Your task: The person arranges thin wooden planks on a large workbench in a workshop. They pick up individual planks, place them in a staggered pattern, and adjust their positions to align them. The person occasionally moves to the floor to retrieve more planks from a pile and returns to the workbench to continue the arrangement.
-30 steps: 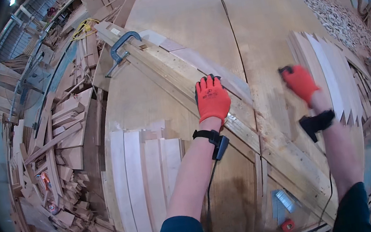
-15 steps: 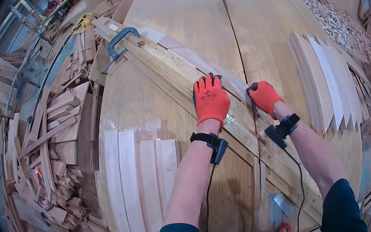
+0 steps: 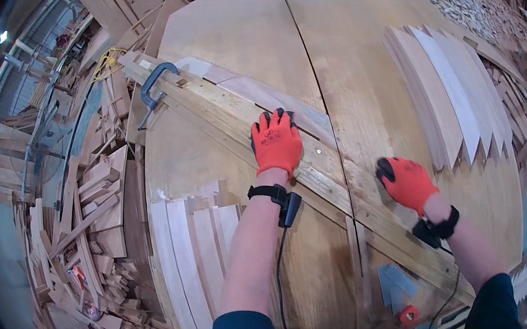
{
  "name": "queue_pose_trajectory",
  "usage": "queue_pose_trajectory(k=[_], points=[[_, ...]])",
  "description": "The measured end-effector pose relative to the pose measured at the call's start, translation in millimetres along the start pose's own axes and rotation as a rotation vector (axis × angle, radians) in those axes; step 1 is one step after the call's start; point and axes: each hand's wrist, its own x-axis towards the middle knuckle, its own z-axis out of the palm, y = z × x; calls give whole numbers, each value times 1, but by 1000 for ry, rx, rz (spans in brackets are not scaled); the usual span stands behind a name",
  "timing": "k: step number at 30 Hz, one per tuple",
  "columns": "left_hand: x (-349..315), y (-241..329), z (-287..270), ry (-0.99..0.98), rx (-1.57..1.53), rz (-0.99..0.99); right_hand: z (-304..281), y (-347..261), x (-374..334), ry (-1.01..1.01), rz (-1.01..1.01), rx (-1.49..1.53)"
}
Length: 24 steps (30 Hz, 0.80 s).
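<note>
The left hand [image 3: 276, 141] is laid palm down, fingers extended and only slightly parted, on the long wooden plank [image 3: 317, 180]; it presses from above and is not wrapped around anything. The right hand [image 3: 409, 183], at 4 o'clock from the left, has its fingers curled in; whether it encloses anything, or touches the plank beside it, cannot be determined. A dark printed marking is present on the back of the red left glove [image 3: 279, 152], too blurred to read. The plank lies diagonally on the tabletop [image 3: 222, 24], running from half past ten to half past four through the left hand. Pale wood strips [image 3: 281, 100] lie along its upper edge, just beyond the left fingertips at 12 o'clock. At 10 o'clock, a blue C-clamp [image 3: 150, 89] is fitted at the plank's far end. At half past seven sit upright-grained pale boards [image 3: 187, 271]; at 3 o'clock, boards with pointed ends [image 3: 447, 96]. At 5 o'clock lie grey metal plates [image 3: 396, 284] and a small red case [image 3: 408, 314].
</note>
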Motion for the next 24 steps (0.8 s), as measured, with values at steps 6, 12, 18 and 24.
queue_pose_trajectory(k=[6, 12, 18, 24], points=[[-2, -5, 6, 11, 0, 5, -7, 5, -111, 78, 161, -9], [-5, -3, 3, 8, -10, 7, 17, 3, -124, 156, 183, -2], [-9, -6, 5, 17, -23, 32, 48, 3, -131, 259, 181, 1], [-17, -11, 22, 41, -44, 52, 59, -3, -136, 266, 226, -11]])
